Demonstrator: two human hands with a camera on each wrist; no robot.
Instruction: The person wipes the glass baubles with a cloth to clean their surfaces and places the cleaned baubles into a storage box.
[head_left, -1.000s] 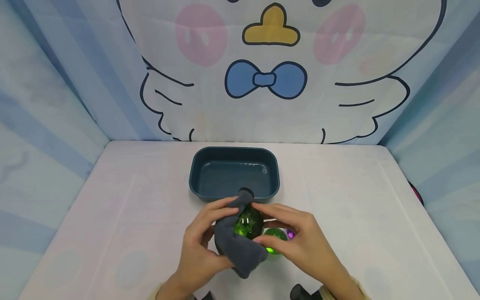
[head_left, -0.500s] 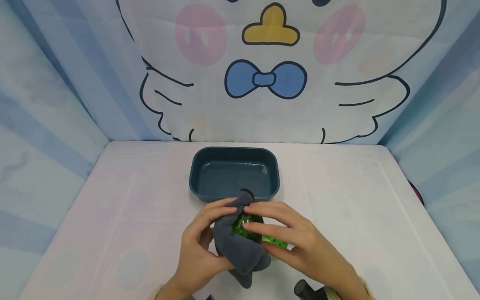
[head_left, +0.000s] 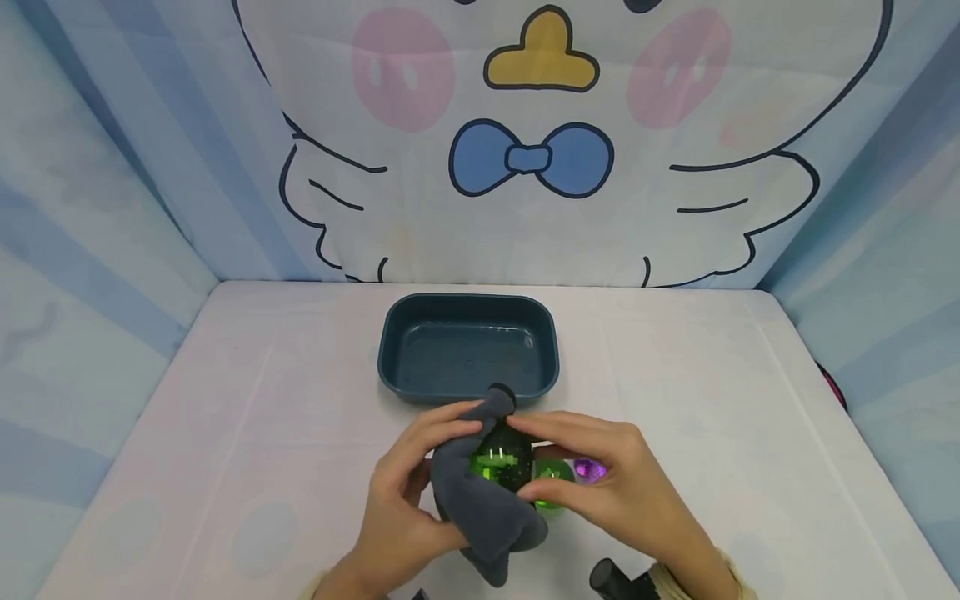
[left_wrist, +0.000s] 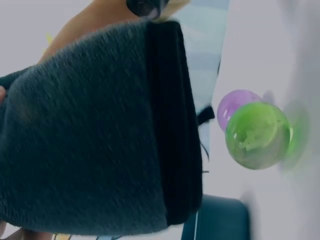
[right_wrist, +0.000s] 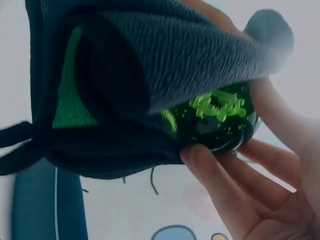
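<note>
One white worktop (head_left: 285, 400) bears a dark teal rectangular basin (head_left: 468, 358), with both hands in front of its near rim. The left hand (head_left: 405, 500) grips a dark grey plush cloth (head_left: 483, 512) with a black hem. The right hand (head_left: 624, 479) pinches a glossy translucent green ball (head_left: 504, 462), partly wrapped in the cloth's fold. A second green ball (left_wrist: 257, 137) rests on the worktop, just beside a purple ball (left_wrist: 232, 102).

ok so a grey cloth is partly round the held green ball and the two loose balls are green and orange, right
Not quite: beside the loose green ball lies a purple ball, not an orange one, as the left wrist view shows. The rest stands.
</note>
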